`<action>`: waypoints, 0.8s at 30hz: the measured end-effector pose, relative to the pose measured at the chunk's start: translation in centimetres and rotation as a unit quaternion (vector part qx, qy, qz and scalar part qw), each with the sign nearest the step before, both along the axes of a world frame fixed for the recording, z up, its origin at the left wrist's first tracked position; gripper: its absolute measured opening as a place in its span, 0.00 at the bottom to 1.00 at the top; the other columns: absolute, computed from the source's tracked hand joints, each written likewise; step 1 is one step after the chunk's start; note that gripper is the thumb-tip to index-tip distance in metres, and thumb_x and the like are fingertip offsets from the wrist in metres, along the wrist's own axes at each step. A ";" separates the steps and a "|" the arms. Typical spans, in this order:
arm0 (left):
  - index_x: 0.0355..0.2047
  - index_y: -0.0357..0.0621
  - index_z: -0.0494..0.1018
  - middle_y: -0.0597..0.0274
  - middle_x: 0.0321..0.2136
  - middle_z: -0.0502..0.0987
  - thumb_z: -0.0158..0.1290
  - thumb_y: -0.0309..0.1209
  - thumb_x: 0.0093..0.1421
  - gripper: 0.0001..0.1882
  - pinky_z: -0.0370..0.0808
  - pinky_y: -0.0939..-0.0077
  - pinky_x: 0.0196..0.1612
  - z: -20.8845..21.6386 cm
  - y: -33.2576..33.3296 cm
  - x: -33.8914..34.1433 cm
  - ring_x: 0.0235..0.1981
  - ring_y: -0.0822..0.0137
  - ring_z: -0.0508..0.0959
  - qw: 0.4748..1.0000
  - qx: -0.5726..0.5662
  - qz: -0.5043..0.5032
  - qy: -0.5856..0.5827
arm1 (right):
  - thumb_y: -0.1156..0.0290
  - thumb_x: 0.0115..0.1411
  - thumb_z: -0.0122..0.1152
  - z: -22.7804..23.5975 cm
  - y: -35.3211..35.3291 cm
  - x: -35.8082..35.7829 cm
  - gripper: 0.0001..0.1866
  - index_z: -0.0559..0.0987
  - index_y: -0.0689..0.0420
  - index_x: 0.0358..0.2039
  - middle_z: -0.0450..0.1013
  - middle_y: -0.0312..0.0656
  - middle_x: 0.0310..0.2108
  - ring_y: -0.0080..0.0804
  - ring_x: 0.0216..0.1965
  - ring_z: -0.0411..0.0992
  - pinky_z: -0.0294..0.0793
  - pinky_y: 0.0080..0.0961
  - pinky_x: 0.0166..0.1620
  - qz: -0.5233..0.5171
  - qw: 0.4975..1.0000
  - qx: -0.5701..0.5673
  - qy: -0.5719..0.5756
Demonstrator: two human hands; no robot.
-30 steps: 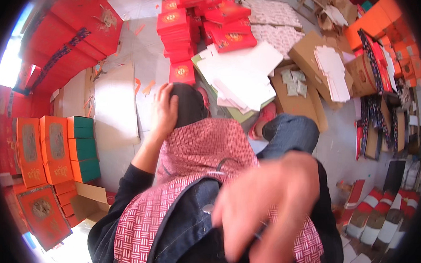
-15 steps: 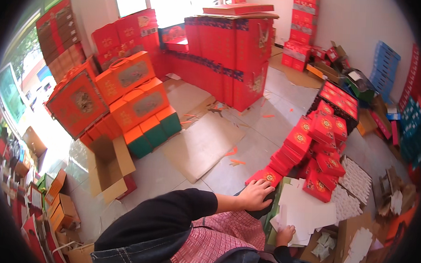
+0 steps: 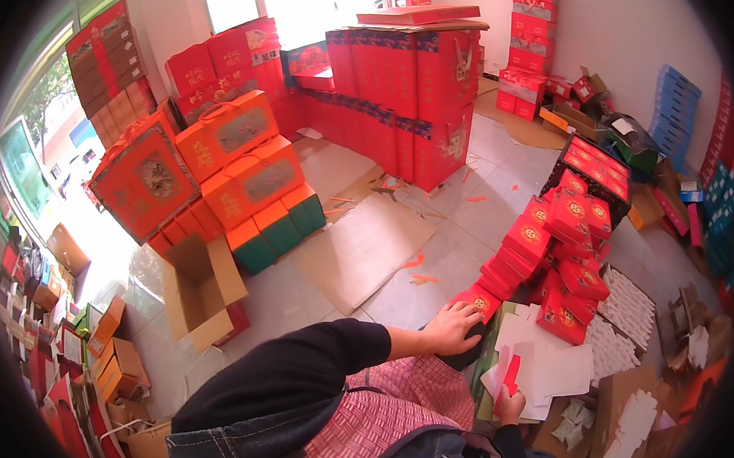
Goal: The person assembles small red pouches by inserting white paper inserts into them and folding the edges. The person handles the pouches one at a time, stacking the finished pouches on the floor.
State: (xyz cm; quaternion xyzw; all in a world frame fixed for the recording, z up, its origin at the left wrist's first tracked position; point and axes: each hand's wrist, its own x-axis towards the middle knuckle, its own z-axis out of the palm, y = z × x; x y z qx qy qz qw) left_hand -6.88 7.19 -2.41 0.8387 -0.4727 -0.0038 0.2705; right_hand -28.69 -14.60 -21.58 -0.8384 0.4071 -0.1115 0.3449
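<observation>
My left hand (image 3: pixel 454 329) lies with its fingers stretched over my dark-clad knee, next to a small red box (image 3: pixel 477 300) that has a round emblem. It holds nothing. Low on the right, my right hand (image 3: pixel 510 405) is closed on a narrow red strip-like piece (image 3: pixel 512 372) that points upward; its exact kind is unclear. Behind that piece lie several flat white card sheets (image 3: pixel 557 373), spread over a green-edged surface. Beyond both hands rises a loose heap of small red boxes (image 3: pixel 569 217), some tilted.
A dark carton (image 3: pixel 554 173) packed with red boxes stands behind the heap. White moulded trays (image 3: pixel 627 299) lie to its right. An open brown carton (image 3: pixel 200 291), orange gift boxes (image 3: pixel 238 178) and a tall red stack (image 3: pixel 436 142) stand ahead. Flat cardboard (image 3: pixel 366 249) covers some floor.
The red piece now shows upright in my right hand, where it did not show before. My left hand stays by the red box; the whole view has shifted slightly.
</observation>
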 end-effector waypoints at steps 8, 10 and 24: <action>0.49 0.42 0.69 0.46 0.48 0.69 0.58 0.38 0.50 0.26 0.66 0.58 0.54 -0.1 -0.5 0.3 0.51 0.44 0.67 0.995 -0.073 -0.011 0.074 | 0.70 0.60 0.53 19.4 -2.1 1.8 0.08 0.76 0.62 0.33 0.73 0.54 0.29 0.55 0.33 0.71 0.70 0.45 0.34 -0.013 0.963 -0.244 -0.114; 0.56 0.38 0.62 0.43 0.54 0.65 0.62 0.30 0.48 0.35 0.62 0.58 0.59 -0.2 -1.4 -1.6 0.57 0.45 0.64 0.970 -0.239 -0.018 0.042 | 0.76 0.58 0.55 27.0 -0.6 -0.8 0.06 0.78 0.59 0.36 0.76 0.48 0.33 0.47 0.35 0.73 0.73 0.37 0.38 0.033 0.919 -0.351 -0.178; 0.32 0.37 0.78 0.57 0.32 0.80 0.60 0.17 0.44 0.12 0.77 0.72 0.41 10.2 2.7 -8.1 0.38 0.59 0.81 0.822 -0.047 -0.476 0.309 | 0.67 0.65 0.53 28.9 5.6 -10.7 0.15 0.77 0.65 0.45 0.77 0.40 0.39 0.26 0.40 0.75 0.73 0.22 0.41 0.121 0.900 0.258 -0.330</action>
